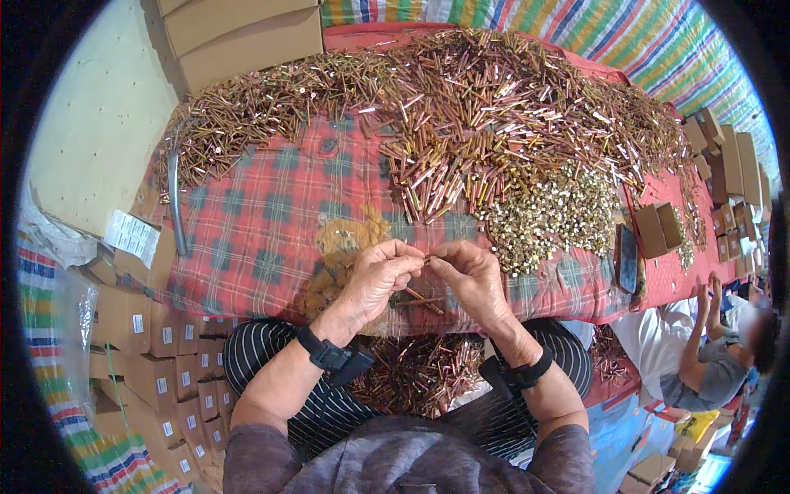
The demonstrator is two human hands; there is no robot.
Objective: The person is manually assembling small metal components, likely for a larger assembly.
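In the head view, the left hand (374,276) and right hand (473,276) meet fingertip to fingertip at the picture's centre, both curled and pinching one thin copper-coloured rod (427,260) between them. Forearms rise from 6 o'clock, wrists bent inward. The rod heap (461,107) lies at 12 o'clock on the checked cloth (263,222).

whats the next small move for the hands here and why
Probably press the two pieces together: the left hand and right hand meet fingertip to fingertip over the plaid cloth, pinching a thin copper pin between them.
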